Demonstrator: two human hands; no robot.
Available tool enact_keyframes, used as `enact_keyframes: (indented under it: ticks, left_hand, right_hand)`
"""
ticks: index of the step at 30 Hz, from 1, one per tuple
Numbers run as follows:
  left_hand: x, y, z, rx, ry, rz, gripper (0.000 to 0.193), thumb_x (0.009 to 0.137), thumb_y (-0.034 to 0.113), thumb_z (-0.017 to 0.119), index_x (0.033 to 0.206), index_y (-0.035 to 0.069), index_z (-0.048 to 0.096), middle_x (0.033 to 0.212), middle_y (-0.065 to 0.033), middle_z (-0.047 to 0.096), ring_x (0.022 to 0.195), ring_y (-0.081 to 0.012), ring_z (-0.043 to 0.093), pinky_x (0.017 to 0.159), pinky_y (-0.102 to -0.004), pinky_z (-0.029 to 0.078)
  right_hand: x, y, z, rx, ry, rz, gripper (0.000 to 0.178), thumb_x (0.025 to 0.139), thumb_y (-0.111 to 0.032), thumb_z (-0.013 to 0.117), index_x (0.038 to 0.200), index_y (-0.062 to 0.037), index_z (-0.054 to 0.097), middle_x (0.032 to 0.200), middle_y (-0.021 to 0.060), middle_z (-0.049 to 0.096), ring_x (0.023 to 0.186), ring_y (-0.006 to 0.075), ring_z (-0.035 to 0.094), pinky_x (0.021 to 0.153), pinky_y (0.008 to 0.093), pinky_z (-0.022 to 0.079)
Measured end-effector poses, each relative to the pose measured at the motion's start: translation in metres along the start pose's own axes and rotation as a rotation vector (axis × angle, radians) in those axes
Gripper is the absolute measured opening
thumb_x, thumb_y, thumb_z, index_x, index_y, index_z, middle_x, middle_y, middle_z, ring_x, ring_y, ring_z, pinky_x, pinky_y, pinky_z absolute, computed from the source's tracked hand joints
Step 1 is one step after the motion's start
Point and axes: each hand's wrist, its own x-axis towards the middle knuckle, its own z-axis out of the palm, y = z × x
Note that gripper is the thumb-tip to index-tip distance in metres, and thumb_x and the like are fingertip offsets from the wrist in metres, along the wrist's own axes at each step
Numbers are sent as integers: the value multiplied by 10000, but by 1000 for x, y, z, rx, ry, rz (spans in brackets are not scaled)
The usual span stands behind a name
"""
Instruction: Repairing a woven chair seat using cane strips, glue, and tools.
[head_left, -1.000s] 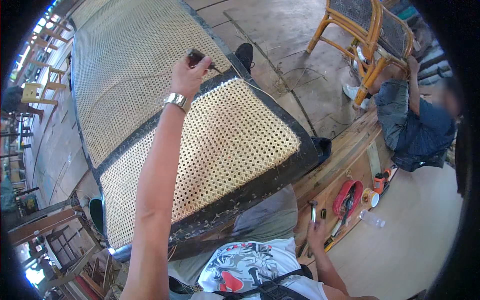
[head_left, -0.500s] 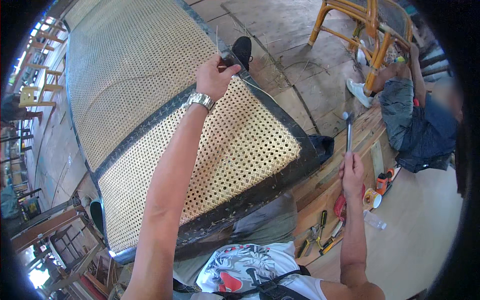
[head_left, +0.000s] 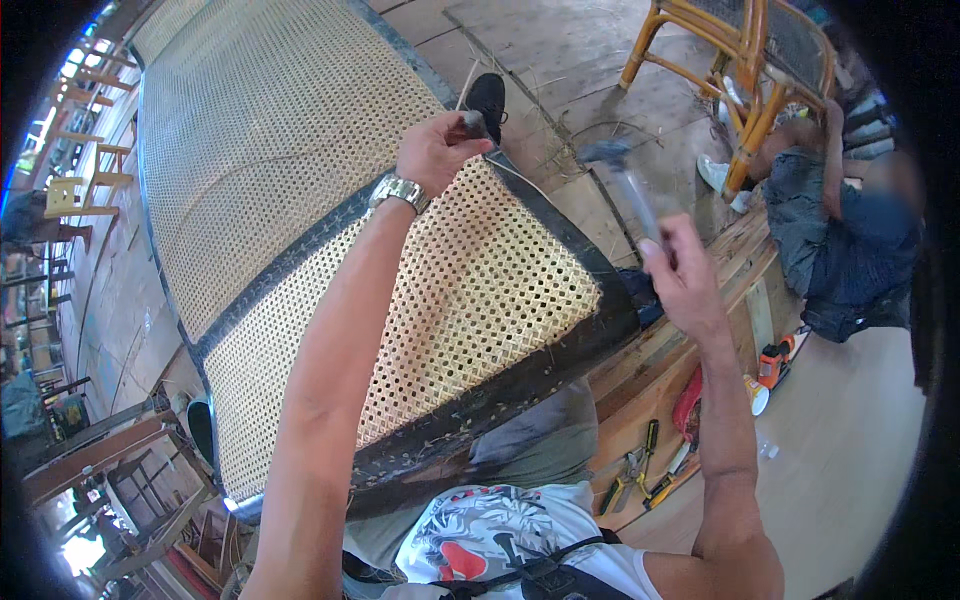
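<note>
Woven cane webbing (head_left: 500,290) fills the panels of a large dark frame (head_left: 590,250) lying across my lap. At the frame's right-hand rail, my left hand (head_left: 432,160) is closed on a short dark piece (head_left: 466,126), whose kind I cannot make out. A thin pale cane strip (head_left: 467,85) sticks up beside those fingers, and more of it runs along the rail. To the right, my right hand (head_left: 685,275) grips a hammer (head_left: 635,200) by its handle. The hammer is raised clear of the frame, and its head is smeared by motion.
Pliers (head_left: 634,465), a screwdriver (head_left: 651,437) and other hand tools lie on the wooden bench (head_left: 630,410) at my right. A white cup (head_left: 758,396) stands beyond. Another person (head_left: 840,220) sits at far right, holding a rattan chair (head_left: 745,60).
The hammer has swung left toward my left hand and tilted. The right hand has risen with it. My left hand has barely moved, while the cane strip beside it leans further right.
</note>
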Motion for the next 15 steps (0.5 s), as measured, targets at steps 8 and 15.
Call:
enact_keyframes:
  ticks: [8, 15]
  left_hand:
    - [8, -6, 8, -203, -87, -6, 316, 825, 180, 818, 1075, 31, 695, 915, -10, 725, 812, -69, 632, 754, -242, 497]
    - [7, -3, 4, -151, -90, -49, 361, 808, 153, 824, 1122, 30, 696, 956, -53, 749, 847, -107, 682, 791, -266, 537]
  right_hand:
    - [66, -63, 47, 52, 179, -431, 329, 964, -55, 591, 1290, -24, 565, 1109, 211, 679, 876, 290, 704, 741, 373, 539]
    - [97, -78, 56, -72, 48, -348, 265, 1002, -138, 542, 1251, -55, 574, 920, 239, 663, 833, 414, 671, 698, 445, 544]
